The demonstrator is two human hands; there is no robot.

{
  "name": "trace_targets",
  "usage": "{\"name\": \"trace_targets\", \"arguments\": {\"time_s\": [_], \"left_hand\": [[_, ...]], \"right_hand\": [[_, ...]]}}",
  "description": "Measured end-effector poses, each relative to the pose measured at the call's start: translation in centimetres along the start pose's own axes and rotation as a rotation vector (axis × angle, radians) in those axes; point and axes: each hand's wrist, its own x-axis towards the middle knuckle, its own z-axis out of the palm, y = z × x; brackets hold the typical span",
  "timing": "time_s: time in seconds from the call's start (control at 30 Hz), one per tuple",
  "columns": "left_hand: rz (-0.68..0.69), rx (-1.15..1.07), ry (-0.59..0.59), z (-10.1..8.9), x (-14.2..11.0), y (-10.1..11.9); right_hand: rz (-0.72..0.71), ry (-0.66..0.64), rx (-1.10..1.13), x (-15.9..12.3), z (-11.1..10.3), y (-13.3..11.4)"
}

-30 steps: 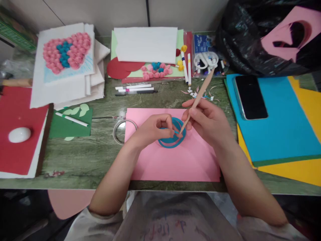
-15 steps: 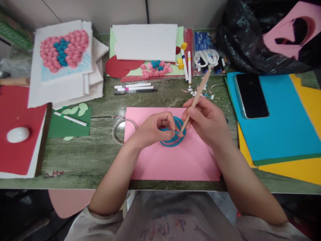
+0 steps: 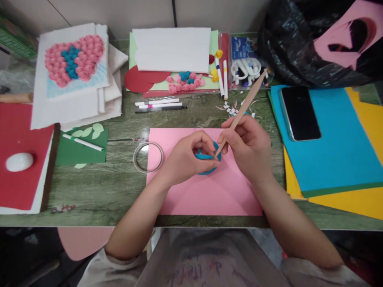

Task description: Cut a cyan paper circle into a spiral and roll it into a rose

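Observation:
My right hand (image 3: 249, 145) is closed around a flat pointed wooden stick (image 3: 249, 97), which slants up and to the right. Its lower tip meets the fingertips of my left hand (image 3: 191, 155). Those fingers pinch a blue paper strip (image 3: 206, 157) at the tip of the stick. More of the blue paper, cut in a curved spiral shape, shows behind and under the left fingers, partly hidden. Beneath both hands lies a pink sheet of paper (image 3: 206, 195). A roll of tape (image 3: 135, 157) overlaps the sheet's left edge.
Pink and blue paper rosettes (image 3: 185, 81), pens (image 3: 161, 104) and paper scraps (image 3: 231, 108) lie beyond the hands. At right, a phone (image 3: 301, 113) rests on blue paper (image 3: 338, 159). A rosette-covered picture (image 3: 74, 85) and green paper (image 3: 82, 151) are at left.
The stick has tipped further to the right at its upper end. My left fingers have moved slightly right, closing over the stick's tip and covering more of the blue paper.

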Motion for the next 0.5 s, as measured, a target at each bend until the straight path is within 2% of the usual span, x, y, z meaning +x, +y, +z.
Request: {"name": "trace_targets", "arguments": {"time_s": [0.1,0.5], "left_hand": [[0.024,0.06,0.047,0.19,0.0,-0.21],[0.036,0.116,0.078,0.06,-0.09,-0.28]], "right_hand": [[-0.03,0.014,-0.038,-0.14,-0.01,-0.16],[-0.087,0.077,-0.13,-0.33,-0.01,-0.32]]}}
